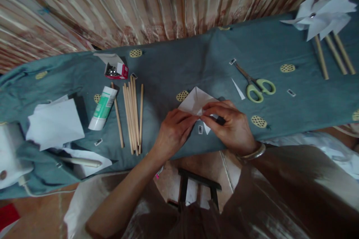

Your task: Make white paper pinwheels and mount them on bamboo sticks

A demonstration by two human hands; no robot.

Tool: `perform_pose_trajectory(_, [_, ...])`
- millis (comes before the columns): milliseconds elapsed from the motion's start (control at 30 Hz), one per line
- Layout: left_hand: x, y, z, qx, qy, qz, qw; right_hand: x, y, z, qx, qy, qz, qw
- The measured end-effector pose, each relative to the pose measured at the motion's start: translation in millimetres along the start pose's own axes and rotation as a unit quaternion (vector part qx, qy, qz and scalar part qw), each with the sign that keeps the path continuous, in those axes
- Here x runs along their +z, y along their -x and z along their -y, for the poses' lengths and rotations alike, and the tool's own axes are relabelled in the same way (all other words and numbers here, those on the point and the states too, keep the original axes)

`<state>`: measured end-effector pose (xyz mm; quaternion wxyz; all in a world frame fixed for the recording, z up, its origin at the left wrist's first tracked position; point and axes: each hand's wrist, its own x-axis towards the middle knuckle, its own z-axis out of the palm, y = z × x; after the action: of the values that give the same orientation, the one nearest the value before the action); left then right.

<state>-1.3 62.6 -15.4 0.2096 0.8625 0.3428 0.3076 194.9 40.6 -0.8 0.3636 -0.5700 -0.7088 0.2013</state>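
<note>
A white sheet of paper (193, 99), cut and partly folded, lies near the front edge of the cloth-covered table. My left hand (176, 129) pinches its near side, thumb and fingertips pressed together. From the right, my right hand (230, 121) pinches the same paper close to its middle, the fingertips of both hands almost meeting. A pointed flap of the paper hangs toward me below the right fingers. Scissors with green handles (256, 86) lie to the right of my hands, and a thin paper scrap (238, 89) rests beside them.
Left of my hands lie several wooden sticks (133, 115), a glue stick (103, 108) and an opened small red box (116, 70) of metal pins. Farther left are stacked white papers (56, 123) and a white device (11, 153) with a cord. Paper pinwheels (319, 16) on sticks lie far right.
</note>
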Motion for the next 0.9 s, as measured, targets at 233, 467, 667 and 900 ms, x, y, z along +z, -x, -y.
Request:
perform_pose_trajectory(233, [0.8, -1.2, 0.4, 0.002, 0.012, -0.003, 1.000, -4.3, 2.8, 1.9, -0.004, 0.032, 0.011, 0.999])
perform_pose_trajectory(467, [0.9, -1.2, 0.9, -0.004, 0.015, 0.000, 1.000, -5.2, 3.6, 0.6, -0.020, 0.052, 0.007, 0.998])
perform_pose_trajectory(667, [2.0, -1.4, 1.1, -0.006, 0.009, 0.005, 1.000, -5.5, 3.6, -0.2, -0.031, 0.063, 0.004, 0.998])
perform_pose_trajectory(900, [1.8, -1.5, 0.7, -0.004, 0.007, -0.002, 1.000, -2.7, 6.0, -4.7, -0.059, 0.078, 0.000, 0.995])
